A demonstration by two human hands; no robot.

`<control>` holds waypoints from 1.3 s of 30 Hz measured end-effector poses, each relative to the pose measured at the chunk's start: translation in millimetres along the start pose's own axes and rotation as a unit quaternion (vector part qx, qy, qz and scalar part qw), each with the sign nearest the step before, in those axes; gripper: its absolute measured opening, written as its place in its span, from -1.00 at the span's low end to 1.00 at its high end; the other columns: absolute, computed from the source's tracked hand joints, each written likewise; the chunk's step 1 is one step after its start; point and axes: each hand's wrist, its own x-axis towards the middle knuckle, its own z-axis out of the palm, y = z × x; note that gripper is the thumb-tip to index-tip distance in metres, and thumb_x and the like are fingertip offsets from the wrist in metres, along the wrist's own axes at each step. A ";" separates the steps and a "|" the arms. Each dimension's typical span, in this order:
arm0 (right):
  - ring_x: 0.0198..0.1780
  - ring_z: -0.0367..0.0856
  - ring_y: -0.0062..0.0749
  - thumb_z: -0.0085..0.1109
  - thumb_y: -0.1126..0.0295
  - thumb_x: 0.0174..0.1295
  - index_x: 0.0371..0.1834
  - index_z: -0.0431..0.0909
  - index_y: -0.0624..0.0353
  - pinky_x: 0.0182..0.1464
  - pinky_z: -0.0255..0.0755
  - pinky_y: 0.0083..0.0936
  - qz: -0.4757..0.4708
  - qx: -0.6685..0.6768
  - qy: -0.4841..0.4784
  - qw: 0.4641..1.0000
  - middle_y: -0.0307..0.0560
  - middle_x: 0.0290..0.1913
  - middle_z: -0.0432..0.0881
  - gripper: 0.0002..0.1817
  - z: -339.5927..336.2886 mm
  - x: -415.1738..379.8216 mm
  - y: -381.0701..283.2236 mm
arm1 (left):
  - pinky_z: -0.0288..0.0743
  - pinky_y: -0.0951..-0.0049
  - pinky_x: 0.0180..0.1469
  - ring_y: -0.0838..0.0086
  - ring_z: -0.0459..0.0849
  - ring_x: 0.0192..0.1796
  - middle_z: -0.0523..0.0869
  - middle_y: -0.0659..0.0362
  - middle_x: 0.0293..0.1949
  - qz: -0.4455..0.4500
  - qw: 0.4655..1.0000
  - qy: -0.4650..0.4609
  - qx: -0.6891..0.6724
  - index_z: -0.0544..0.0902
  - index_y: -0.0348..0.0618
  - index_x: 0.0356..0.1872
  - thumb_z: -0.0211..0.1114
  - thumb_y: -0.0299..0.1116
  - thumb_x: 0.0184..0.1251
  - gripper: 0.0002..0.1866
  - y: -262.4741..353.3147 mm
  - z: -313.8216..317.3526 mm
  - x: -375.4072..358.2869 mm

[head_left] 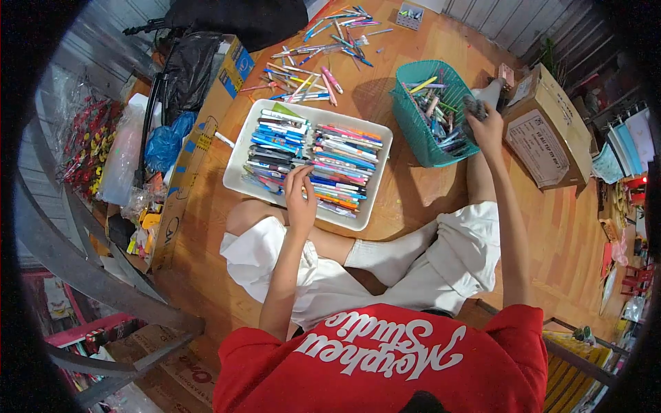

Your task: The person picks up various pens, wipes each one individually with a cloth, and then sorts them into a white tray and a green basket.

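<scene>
My left hand (301,198) rests over the near side of a white tray (375,206), its fingers loosely bent and touching the pens. Rows of pens (344,148) in many colours lie side by side in two columns in that tray. At the right rim of a teal plastic basket (413,131), my right hand (487,129) is closed around a grey, fuzzy-looking thing (474,107) whose kind I cannot make out. Inside the basket, mixed pens (441,103) lie jumbled at different angles.
Loose pens (344,41) are scattered on the wooden floor beyond the tray. A small grey basket (410,15) stands at the back. Cardboard boxes stand at the right (540,131) and left (186,179). Curved metal bars (89,275) cross the lower left.
</scene>
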 end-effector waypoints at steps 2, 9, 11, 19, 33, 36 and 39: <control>-0.29 0.65 -0.29 0.28 0.41 -0.03 -0.25 0.55 0.37 -0.21 0.47 -0.43 0.006 0.096 -0.021 0.995 0.05 -0.36 0.65 -0.70 -29.8 -18.3 -43.1 | 0.35 0.31 0.10 0.20 0.53 0.03 0.58 0.02 -0.07 -0.014 0.999 -0.013 -0.027 0.57 -0.28 -0.08 0.04 -0.53 0.33 -0.79 12.2 -0.9 0.6; -0.22 0.59 -0.57 0.23 0.51 0.01 -0.18 0.56 0.27 -0.11 0.46 -0.59 0.072 0.344 -0.243 0.904 -0.17 -0.24 0.63 -0.74 -74.1 -116.6 -131.8 | 0.40 0.36 0.01 0.34 0.58 -0.01 0.63 0.04 -0.13 -0.025 0.933 -0.217 -0.285 0.47 -0.25 0.05 -0.01 -0.36 0.43 -0.73 128.3 12.8 -41.2; -0.21 0.60 -0.54 0.22 0.46 0.06 -0.14 0.53 0.28 -0.11 0.48 -0.57 0.072 0.369 -0.245 0.894 -0.13 -0.19 0.62 -0.72 -65.0 -134.4 -135.2 | 0.42 0.36 -0.07 0.36 0.60 -0.09 0.63 0.06 -0.21 -0.057 0.913 -0.326 -0.241 0.44 -0.26 0.04 -0.03 -0.34 0.45 -0.73 136.7 11.2 -57.5; -0.14 0.58 -0.40 -0.17 -0.07 0.37 0.19 0.27 0.28 -0.06 0.46 -0.52 0.231 0.632 -0.135 0.727 0.03 0.05 0.49 -0.39 -9.5 -191.3 -123.3 | 0.42 0.38 -0.33 0.41 0.63 -0.33 0.60 0.05 -0.39 -0.256 0.860 -0.291 -0.333 0.40 -0.34 -0.02 -0.01 -0.37 0.44 -0.76 156.7 -4.9 -78.3; -0.34 0.60 -0.55 0.09 0.30 0.32 -0.12 0.49 0.30 -0.27 0.52 -0.57 0.208 0.461 -0.142 0.851 -0.13 -0.26 0.64 -0.74 -5.6 -196.4 -146.8 | 0.39 0.44 -0.41 0.46 0.56 -0.47 0.60 0.04 -0.49 -0.219 0.892 -0.283 -0.277 0.46 -0.31 -0.07 0.02 -0.36 0.43 -0.78 162.4 -5.0 -88.6; -0.31 0.58 -0.59 0.09 0.31 0.32 -0.11 0.49 0.29 -0.25 0.52 -0.59 0.205 0.482 -0.149 0.839 -0.14 -0.23 0.62 -0.75 3.4 -217.9 -152.8 | 0.35 0.47 -0.43 0.50 0.49 -0.50 0.56 0.06 -0.52 -0.183 0.915 -0.239 -0.270 0.48 -0.30 -0.08 0.03 -0.35 0.43 -0.78 161.8 1.6 -85.5; -0.33 0.62 -0.52 0.06 0.27 0.34 -0.11 0.49 0.32 -0.29 0.53 -0.60 0.303 0.570 -0.115 0.755 -0.06 -0.27 0.65 -0.71 -18.2 -179.1 -149.9 | 0.35 0.48 -0.43 0.52 0.50 -0.48 0.57 0.07 -0.52 -0.222 0.882 -0.326 -0.260 0.49 -0.28 -0.08 0.03 -0.36 0.43 -0.79 172.4 -11.9 -79.4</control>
